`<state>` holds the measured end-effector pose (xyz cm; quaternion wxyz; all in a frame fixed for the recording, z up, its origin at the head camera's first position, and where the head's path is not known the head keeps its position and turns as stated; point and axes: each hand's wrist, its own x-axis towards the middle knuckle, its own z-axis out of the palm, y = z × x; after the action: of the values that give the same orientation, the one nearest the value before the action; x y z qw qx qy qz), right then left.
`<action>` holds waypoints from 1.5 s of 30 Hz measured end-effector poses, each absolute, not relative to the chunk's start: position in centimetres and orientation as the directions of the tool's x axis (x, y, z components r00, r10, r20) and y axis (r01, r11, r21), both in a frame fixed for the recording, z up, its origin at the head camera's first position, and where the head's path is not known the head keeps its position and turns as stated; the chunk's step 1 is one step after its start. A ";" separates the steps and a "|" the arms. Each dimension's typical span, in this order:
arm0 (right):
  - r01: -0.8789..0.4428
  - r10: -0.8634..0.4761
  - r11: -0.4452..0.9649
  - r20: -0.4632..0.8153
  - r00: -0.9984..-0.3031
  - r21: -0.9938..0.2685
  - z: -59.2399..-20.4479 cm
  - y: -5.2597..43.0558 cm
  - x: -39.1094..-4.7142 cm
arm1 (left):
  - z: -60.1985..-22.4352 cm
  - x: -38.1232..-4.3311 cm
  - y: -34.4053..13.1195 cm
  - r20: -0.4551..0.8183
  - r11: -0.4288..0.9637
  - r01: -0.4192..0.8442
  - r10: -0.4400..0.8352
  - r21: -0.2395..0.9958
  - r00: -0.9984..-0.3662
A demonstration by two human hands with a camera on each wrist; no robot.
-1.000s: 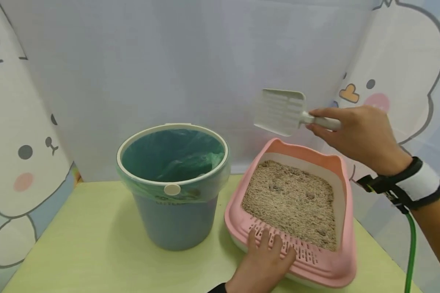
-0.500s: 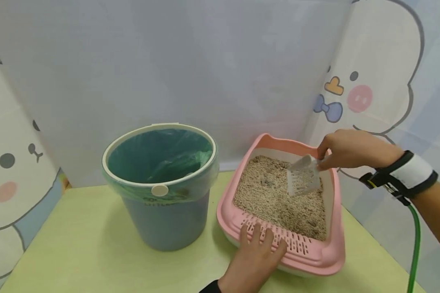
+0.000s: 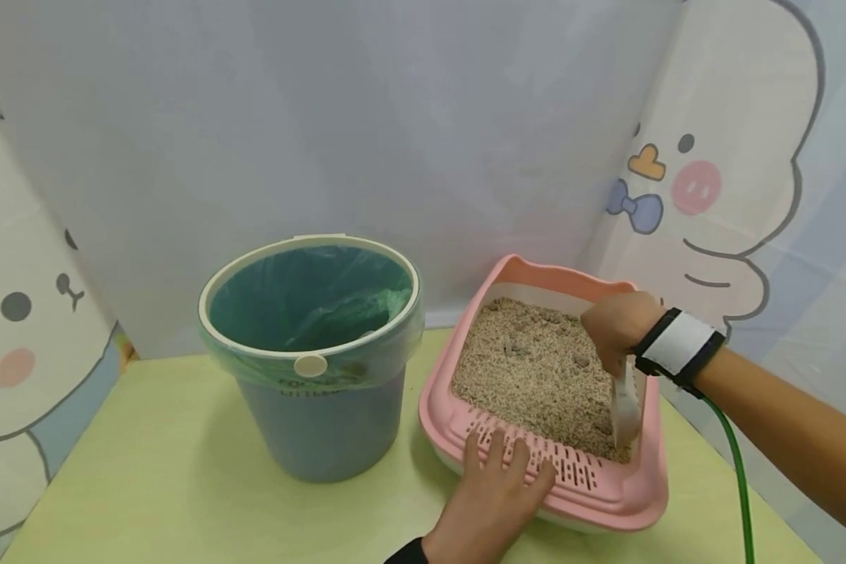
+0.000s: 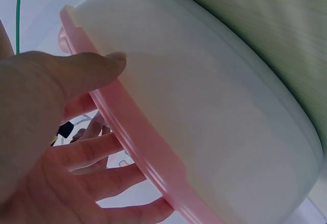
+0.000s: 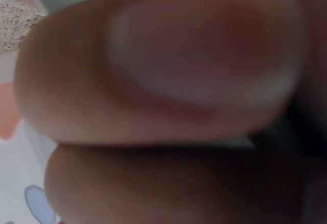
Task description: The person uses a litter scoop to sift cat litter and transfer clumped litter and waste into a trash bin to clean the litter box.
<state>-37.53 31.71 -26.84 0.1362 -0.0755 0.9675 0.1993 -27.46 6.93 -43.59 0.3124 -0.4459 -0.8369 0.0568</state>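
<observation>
from my seat i saw the right hand (image 3: 622, 325) gripping the scoop (image 3: 626, 415) at the right edge of the litter (image 3: 529, 376); i couldn't tell how deep it sat. the left hand (image 3: 489, 493) held the near rim of the pink tray (image 3: 609, 497), lower right of the frame. a lined bin (image 3: 324, 427) stood left of centre on the worktop (image 3: 176, 478).

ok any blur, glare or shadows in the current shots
Right wrist view: the right hand fills most of the frame, out of focus; left wrist view: glints on the pink tray rim; head view: soft shadow left of the bucket.
</observation>
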 end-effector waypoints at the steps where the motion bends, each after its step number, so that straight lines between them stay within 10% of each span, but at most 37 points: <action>1: -0.196 -0.079 0.907 -0.307 -0.948 0.372 -27.0 31.7 -37.6 | -43.5 -27.5 6.9 0.482 0.598 0.704 0.780 -0.384 -0.400; 18: -0.232 -0.229 0.973 -0.265 -0.937 -0.022 -30.0 38.4 -35.3 | -43.3 -27.6 6.5 0.438 0.582 0.705 0.801 -0.405 -0.408; 45: -0.184 -0.222 0.955 -0.145 -0.964 -0.233 -32.3 38.9 -36.2 | -43.5 -27.5 6.9 0.459 0.592 0.708 0.789 -0.386 -0.409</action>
<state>-36.24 38.86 -32.34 0.0853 -0.1031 0.9850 -0.1093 -27.49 6.94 -43.54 0.3090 -0.4470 -0.8369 0.0655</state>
